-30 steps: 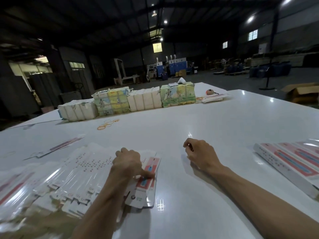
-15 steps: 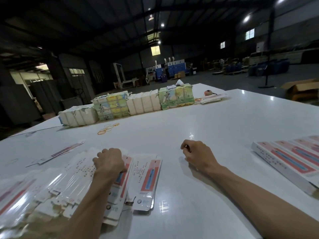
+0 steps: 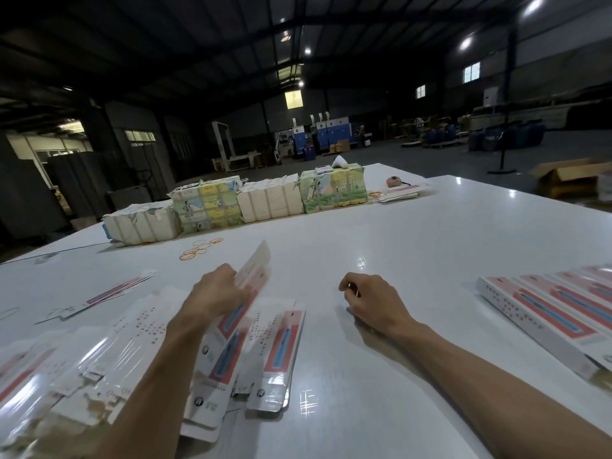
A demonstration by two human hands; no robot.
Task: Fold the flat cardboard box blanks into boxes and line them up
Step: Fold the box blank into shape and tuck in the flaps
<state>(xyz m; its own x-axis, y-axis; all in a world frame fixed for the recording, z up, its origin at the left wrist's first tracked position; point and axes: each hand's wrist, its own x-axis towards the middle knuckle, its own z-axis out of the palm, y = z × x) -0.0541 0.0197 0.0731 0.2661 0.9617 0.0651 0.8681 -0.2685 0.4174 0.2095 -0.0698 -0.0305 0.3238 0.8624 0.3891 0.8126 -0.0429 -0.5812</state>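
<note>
While left hand [image 3: 217, 293] fingers pinch tilted blank [image 3: 246, 294], right hand [image 3: 372, 301] rests curled.

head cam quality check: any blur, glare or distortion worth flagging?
Head view: the box blank lifted by the left hand is motion-blurred; the flat blank stack smears toward the left edge. Ceiling lights glare off the glossy table. The wide lens bows the table's edges; the warehouse behind is dim. The right hand is sharp.
</note>
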